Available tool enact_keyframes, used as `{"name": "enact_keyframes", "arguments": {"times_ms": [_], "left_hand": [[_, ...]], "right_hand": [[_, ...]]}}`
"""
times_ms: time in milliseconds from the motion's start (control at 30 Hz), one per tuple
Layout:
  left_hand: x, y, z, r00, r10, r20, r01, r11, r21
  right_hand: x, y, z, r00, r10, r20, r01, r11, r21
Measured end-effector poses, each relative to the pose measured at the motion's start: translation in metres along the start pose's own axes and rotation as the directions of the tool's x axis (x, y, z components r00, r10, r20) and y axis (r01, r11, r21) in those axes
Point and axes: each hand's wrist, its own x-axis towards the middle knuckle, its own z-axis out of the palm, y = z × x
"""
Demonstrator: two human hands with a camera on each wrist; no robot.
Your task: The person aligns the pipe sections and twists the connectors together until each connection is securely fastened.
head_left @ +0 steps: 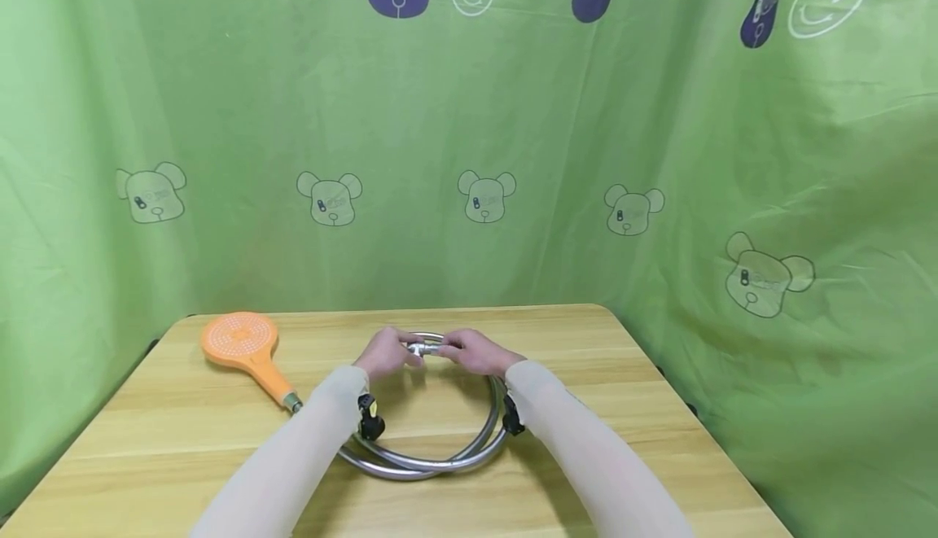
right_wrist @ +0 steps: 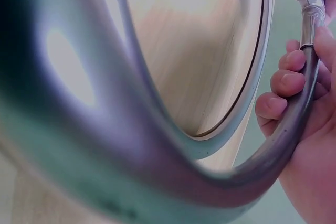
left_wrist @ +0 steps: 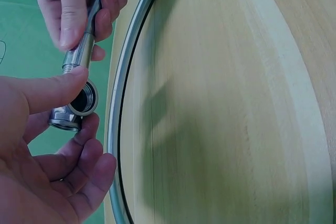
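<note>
My left hand [left_wrist: 47,145] pinches a chrome tee fitting [left_wrist: 84,99] with a threaded round opening, thumb on top and fingers below. The right hand [right_wrist: 299,98] grips the end of a grey metal shower hose [right_wrist: 278,145], just behind its ribbed metal nut. In the left wrist view that nut [left_wrist: 80,53] meets the tee fitting, with threads showing between them. Loops of the hose [head_left: 418,466] curve below both hands over the table. At the left lies an orange shower head [head_left: 240,338], face up, its handle joined to the hose's other end.
The wooden table [head_left: 623,408] carries the hose and shower head. A green curtain [head_left: 410,261] with bear prints hangs behind and at the sides. Black wrist cameras [head_left: 370,420] sit on both wrists, close to the hose loops.
</note>
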Motion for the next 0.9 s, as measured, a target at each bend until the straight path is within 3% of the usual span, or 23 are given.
{"name": "enact_keyframes", "arguments": {"times_ms": [500,900], "left_hand": [[0.0024,0.0029,0.0,1.0,0.021,-0.01,-0.021,1.0,0.021],[0.0016,0.002,-0.0005,1.0,-0.003,0.018,0.002,1.0,0.012]], "right_hand": [[0.0011,0.0012,-0.0015,0.999,-0.011,-0.051,0.013,0.999,0.041],[0.0031,0.0005,-0.0066,0.998,0.011,0.059,-0.01,0.999,-0.032]]}}
